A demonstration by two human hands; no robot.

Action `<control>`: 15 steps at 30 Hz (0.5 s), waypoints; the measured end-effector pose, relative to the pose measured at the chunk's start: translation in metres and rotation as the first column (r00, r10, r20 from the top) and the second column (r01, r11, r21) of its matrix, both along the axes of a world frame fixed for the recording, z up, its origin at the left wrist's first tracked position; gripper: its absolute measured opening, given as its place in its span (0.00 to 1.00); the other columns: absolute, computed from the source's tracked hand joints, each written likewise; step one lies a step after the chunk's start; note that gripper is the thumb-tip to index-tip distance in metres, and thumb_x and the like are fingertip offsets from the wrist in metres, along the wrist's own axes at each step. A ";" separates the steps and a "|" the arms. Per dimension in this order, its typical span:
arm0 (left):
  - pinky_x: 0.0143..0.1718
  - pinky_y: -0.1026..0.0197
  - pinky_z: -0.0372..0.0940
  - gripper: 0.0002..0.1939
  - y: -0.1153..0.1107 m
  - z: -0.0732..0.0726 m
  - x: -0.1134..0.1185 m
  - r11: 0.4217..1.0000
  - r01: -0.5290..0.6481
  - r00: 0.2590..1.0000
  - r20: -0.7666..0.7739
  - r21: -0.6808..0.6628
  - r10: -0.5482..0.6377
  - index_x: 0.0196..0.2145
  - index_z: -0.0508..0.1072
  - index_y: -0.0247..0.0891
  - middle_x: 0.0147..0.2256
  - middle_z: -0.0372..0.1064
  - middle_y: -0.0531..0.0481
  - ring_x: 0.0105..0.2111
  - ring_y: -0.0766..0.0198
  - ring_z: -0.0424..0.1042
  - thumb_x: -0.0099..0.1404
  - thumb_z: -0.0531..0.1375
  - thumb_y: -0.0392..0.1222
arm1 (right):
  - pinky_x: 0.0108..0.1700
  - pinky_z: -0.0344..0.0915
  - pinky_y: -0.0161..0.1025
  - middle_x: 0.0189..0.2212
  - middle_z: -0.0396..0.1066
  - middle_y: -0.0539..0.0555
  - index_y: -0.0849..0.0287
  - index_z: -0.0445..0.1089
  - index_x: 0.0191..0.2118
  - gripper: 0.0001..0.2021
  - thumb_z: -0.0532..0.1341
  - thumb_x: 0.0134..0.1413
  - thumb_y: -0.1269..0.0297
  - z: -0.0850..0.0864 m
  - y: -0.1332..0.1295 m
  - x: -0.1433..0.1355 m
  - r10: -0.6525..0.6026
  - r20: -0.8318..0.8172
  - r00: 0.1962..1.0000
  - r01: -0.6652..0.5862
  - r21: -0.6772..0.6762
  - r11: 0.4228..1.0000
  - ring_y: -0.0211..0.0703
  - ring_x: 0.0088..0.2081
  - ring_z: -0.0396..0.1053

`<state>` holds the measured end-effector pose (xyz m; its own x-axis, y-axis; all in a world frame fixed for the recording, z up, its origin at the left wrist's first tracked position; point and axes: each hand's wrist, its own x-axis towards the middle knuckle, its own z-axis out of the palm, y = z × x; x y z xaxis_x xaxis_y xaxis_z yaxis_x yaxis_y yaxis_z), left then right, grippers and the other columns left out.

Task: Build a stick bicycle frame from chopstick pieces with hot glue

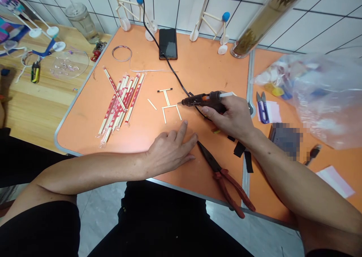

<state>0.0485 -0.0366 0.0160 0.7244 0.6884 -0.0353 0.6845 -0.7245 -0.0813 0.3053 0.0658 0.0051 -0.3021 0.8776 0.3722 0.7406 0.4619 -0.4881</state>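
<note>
My right hand (233,115) is wrapped round a black hot glue gun (207,101), with a white glue stick (227,94) jutting from its back end. The gun's nozzle tip is at the right corner of a small stick frame (170,106) lying flat on the orange table. That frame has a crossbar with black ends, a short upright and two legs. Just below it my left hand (172,147) rests with fingers spread, holding nothing. A loose short stick (152,104) lies left of the frame. Red-handled pliers (219,170) lie right of my left hand.
Wrapped chopsticks (121,102) are heaped on the left. A black cable (169,62) crosses the table past a phone (167,43). Two stick models with blue balls (225,16) stand by the wall. Purple snips (263,108), black strips (239,149) and a plastic bag (325,94) lie right.
</note>
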 end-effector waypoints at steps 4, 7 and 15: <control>0.35 0.52 0.74 0.32 0.000 -0.001 0.001 1.000 -0.009 1.000 0.007 0.005 0.009 0.75 0.69 0.42 0.77 0.61 0.24 0.48 0.46 0.81 0.84 0.56 0.61 | 0.35 0.67 0.47 0.29 0.79 0.57 0.52 0.83 0.43 0.18 0.67 0.65 0.43 -0.001 0.000 0.000 -0.027 0.010 1.000 0.028 -0.013 1.000 0.55 0.35 0.77; 0.35 0.52 0.74 0.33 0.000 -0.001 0.001 1.000 -0.011 1.000 0.010 0.010 0.011 0.75 0.70 0.40 0.77 0.61 0.23 0.48 0.45 0.81 0.84 0.56 0.61 | 0.35 0.67 0.47 0.29 0.79 0.57 0.51 0.83 0.42 0.17 0.68 0.65 0.43 0.000 0.000 0.000 -0.030 0.009 0.999 0.031 -0.012 0.999 0.55 0.34 0.77; 0.36 0.52 0.75 0.33 -0.001 -0.002 0.001 1.000 -0.017 1.000 0.013 0.000 0.017 0.75 0.69 0.41 0.77 0.61 0.23 0.48 0.45 0.81 0.83 0.58 0.60 | 0.36 0.67 0.48 0.30 0.80 0.57 0.51 0.82 0.43 0.18 0.67 0.66 0.42 0.000 0.000 0.000 -0.018 0.011 1.000 0.018 -0.008 1.000 0.56 0.34 0.77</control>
<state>0.0494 -0.0374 0.0143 0.7128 0.7009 -0.0265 0.6980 -0.7125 -0.0722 0.3055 0.0657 0.0055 -0.2905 0.8860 0.3614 0.7540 0.4445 -0.4836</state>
